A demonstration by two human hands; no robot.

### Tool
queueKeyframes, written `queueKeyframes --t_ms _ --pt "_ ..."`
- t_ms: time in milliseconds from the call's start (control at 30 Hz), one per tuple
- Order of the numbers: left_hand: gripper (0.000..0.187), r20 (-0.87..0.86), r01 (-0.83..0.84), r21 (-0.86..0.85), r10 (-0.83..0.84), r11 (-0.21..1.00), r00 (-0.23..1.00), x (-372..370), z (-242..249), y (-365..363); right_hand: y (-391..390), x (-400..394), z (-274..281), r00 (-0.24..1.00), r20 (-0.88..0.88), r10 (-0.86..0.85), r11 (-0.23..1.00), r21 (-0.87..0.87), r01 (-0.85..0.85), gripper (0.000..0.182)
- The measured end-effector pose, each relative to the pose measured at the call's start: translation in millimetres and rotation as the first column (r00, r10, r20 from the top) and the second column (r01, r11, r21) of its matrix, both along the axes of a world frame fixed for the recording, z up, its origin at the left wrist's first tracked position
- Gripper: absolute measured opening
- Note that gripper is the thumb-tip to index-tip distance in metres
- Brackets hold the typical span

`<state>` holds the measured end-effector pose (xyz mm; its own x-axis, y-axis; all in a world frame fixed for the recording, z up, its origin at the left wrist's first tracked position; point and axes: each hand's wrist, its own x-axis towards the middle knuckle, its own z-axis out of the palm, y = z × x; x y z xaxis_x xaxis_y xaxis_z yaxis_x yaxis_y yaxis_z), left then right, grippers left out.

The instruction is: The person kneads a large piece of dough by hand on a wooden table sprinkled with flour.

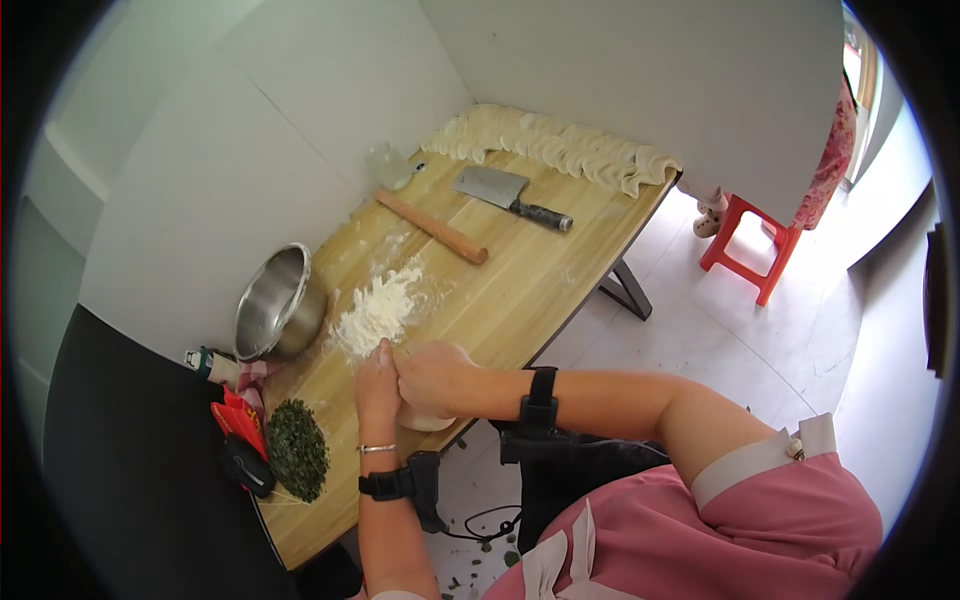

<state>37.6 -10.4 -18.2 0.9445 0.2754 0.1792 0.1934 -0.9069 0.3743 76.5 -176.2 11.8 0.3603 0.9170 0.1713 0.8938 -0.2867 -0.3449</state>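
Observation:
My left hand (378, 385) and my right hand (437, 379) are side by side at the table's front edge, both with fingers curled. Under them, pale dough (425, 420) shows partly, mostly hidden by the hands. Just beyond my fingers lies a heap of white flour (380, 310) on the wooden table (500, 270). Whether my left hand holds anything is hidden; the same goes for my right hand, whose fist touches the left.
Behind the flour lie a rolling pin (432, 227) and a cleaver (495, 187). Flat dough wrappers (560, 145) line the far edge. On the left are a metal bowl (285, 315) and chopped greens (297, 450). A person sits by a red stool (745, 270).

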Motion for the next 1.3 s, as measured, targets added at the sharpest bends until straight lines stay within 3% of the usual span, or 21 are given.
queueKeyframes --t_ms 33,100,200,333,400,533,600,633,700,733,800,833,900,967,1033,1067,1100,1133,1233,1267,1300 --pt "0.042 -0.011 -0.006 -0.002 0.006 1.0 1.0 -0.1 -13.4 2.8 6.1 1.6 -8.8 1.0 -0.011 0.006 1.0 -0.002 -0.006 0.028" --pt "0.039 0.217 -0.081 -0.004 0.079 0.997 0.973 6.6 -35.5 6.1 22.9 9.5 -24.5 0.931 -0.319 -0.176 0.939 0.231 0.257 0.022" --pt "0.035 0.263 -0.027 0.101 -0.001 0.995 0.965 5.6 -32.6 6.5 32.9 17.4 -39.4 0.936 -0.325 -0.132 0.894 0.369 0.254 0.022" --pt "0.03 0.221 0.046 0.011 -0.048 0.999 0.974 21.5 -23.7 24.4 63.8 22.4 -49.7 0.896 -0.408 -0.173 0.914 0.273 0.3 0.028" --pt "0.025 0.168 0.046 -0.126 -0.025 0.991 0.986 31.3 -11.1 25.7 74.3 27.9 -50.2 0.887 -0.372 -0.272 0.915 0.184 0.358 0.03" --pt "0.024 0.237 0.136 -0.097 -0.11 0.986 0.965 46.7 -14.6 41.3 79.2 29.1 -48.6 0.846 -0.405 -0.348 0.871 0.193 0.451 0.03" --pt "0.028 0.15 -0.003 0.118 -0.015 0.993 0.989 44.3 -11.8 39.4 74.6 29.4 -47.9 0.855 -0.396 -0.336 0.874 0.207 0.439 0.033" --pt "0.028 0.162 -0.002 0.118 -0.017 0.993 0.987 42.5 -9.3 35.3 72.2 29.0 -47.6 0.859 -0.386 -0.337 0.873 0.213 0.438 0.033" --pt "0.033 -0.012 -0.223 0.233 0.232 0.947 0.973 38.9 -1.4 28.0 69.8 28.3 -47.4 0.912 -0.255 -0.322 0.917 0.154 0.367 0.034" --pt "0.033 -0.003 -0.223 0.241 0.231 0.945 0.973 37.8 -5.7 34.1 70.1 26.1 -51.9 0.913 -0.252 -0.321 0.915 0.166 0.367 0.034" --pt "0.032 0.172 -0.186 -0.149 0.21 0.971 0.962 34.8 -7.8 44.6 67.8 18.0 -57.7 0.869 -0.331 -0.367 0.828 0.31 0.467 0.03" --pt "0.032 0.17 -0.187 -0.137 0.209 0.973 0.963 28.6 -4.1 45.0 64.5 13.9 -59.8 0.868 -0.338 -0.363 0.825 0.318 0.468 0.03" --pt "0.028 0.271 -0.063 -0.629 0.295 0.775 0.916 12.3 8.9 40.8 55.4 6.3 -65.4 0.912 -0.3 -0.279 0.713 0.572 0.406 0.026" --pt "0.025 0.265 0.009 -0.721 0.264 0.692 0.927 -1.1 18.1 18.3 48.1 -1.5 -66.3 0.936 -0.264 -0.232 0.706 0.616 0.348 0.026" --pt "0.023 0.328 -0.052 -0.396 0.194 0.917 0.924 -11.9 4.7 11.1 37.1 -6.2 -64.4 0.954 -0.228 -0.197 0.69 0.659 0.3 0.026" --pt "0.023 0.322 -0.045 -0.389 0.181 0.92 0.929 -17.0 -4.5 5.4 30.2 -8.5 -64.1 0.964 -0.203 -0.169 0.685 0.68 0.263 0.026" --pt "0.021 0.438 -0.122 0.013 0.104 0.992 0.893 -21.5 -15.2 -3.2 22.8 -9.1 -63.2 0.974 -0.174 -0.142 0.68 0.699 0.224 0.027" --pt "0.021 0.512 -0.222 0.403 -0.017 0.888 0.859 -25.0 -20.4 -16.5 16.3 -9.0 -64.1 0.972 -0.181 -0.15 0.675 0.7 0.235 0.027" --pt "0.023 0.421 -0.206 0.242 0.089 0.948 0.903 -45.5 -17.3 -65.7 1.0 -9.3 -70.7 0.977 -0.204 -0.058 0.693 0.697 0.186 0.028" --pt "0.023 0.465 -0.214 0.343 0.033 0.915 0.885 -43.8 -21.8 -68.4 -3.0 -10.2 -73.9 0.968 -0.249 -0.043 0.714 0.67 0.204 0.031" --pt "0.025 0.418 -0.23 0.312 0.084 0.922 0.904 -42.4 -21.9 -72.5 -5.5 -11.0 -77.1 0.956 -0.291 -0.03 0.734 0.643 0.219 0.033"
